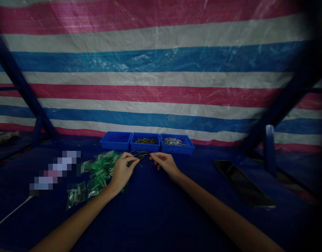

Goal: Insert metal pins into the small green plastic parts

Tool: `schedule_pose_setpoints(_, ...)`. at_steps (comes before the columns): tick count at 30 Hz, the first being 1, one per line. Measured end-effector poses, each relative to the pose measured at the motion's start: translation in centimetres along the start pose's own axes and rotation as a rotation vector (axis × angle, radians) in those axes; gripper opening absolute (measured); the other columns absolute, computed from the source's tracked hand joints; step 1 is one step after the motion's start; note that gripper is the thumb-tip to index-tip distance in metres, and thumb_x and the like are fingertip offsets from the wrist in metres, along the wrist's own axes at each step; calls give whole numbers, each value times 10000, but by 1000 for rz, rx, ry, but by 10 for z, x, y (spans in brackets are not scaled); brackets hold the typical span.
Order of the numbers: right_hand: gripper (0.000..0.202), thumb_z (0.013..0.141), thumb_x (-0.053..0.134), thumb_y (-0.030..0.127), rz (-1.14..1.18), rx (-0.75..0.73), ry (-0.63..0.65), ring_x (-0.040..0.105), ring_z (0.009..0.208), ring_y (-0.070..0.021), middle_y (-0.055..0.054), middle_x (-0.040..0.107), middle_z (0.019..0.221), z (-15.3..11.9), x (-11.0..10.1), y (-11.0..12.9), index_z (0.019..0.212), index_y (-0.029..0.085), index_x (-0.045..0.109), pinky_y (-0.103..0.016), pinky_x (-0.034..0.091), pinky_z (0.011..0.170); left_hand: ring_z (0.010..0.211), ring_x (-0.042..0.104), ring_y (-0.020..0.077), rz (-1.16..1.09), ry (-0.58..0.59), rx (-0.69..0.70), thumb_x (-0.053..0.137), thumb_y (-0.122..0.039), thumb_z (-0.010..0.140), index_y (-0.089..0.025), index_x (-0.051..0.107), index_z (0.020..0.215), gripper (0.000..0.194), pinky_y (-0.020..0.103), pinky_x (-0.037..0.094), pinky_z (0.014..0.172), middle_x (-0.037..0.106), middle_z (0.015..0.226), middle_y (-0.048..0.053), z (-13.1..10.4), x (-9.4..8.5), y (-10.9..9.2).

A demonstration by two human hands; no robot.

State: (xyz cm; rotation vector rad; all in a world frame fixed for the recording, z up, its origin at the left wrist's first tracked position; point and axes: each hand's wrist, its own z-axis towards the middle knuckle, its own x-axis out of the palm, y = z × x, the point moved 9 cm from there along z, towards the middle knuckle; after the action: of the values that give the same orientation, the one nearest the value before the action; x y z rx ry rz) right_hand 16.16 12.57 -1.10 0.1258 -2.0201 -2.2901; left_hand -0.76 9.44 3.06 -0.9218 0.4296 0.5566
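My left hand point(124, 170) is at the right edge of a pile of small green and clear plastic bags point(101, 167). Its thumb and fingertips are pressed together, and what they hold is too small to make out. Across a small gap, my right hand point(164, 163) has its thumb and index finger pinched, also around something I cannot make out. Several thin metal pieces point(141, 154) lie on the blue surface between the hands. Just behind stand a blue bin of dark brassy pieces point(145, 146) and a blue bin of silvery pieces point(176, 149).
A third blue bin point(115, 144) stands at the left of the row. On the right lies a dark phone-like slab point(244, 183). A blurred-out object point(54, 171) with a white cable is at left. Blue metal posts flank a striped sheet point(155, 94).
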Motion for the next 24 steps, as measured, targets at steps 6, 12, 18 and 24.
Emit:
schedule_pose_setpoints(6,279,641,654,391,2,-17,-12,498,512,-88,-51,654,731,0,0,0,780,150,679,-187,381,380,727,563,152,37,1,-6,522,-305,789,-202,689,774,197,292,453,672,588,825,39,1,-1,0)
schedule_pose_setpoints(12,261,629,666,399,-26,-22,-17,476,425,-71,-29,628,626,0,-1,4,672,142,666,-200,400,365,753,563,159,101,7,26,594,-335,726,-227,691,697,148,304,453,686,573,843,31,-1,1,0)
schedule_pose_setpoints(18,234,644,671,352,19,-20,19,573,532,-101,-62,672,768,9,-5,21,775,159,681,-219,484,439,767,558,173,139,21,46,651,-413,661,-208,663,598,215,324,440,705,569,839,32,-2,0,-8)
schedule_pose_setpoints(24,398,661,660,290,1,-95,36,623,844,-179,-73,619,1079,12,-6,37,1048,213,610,-219,518,517,771,559,178,135,51,80,622,-376,709,-220,682,670,172,332,434,729,588,819,33,-2,4,-9)
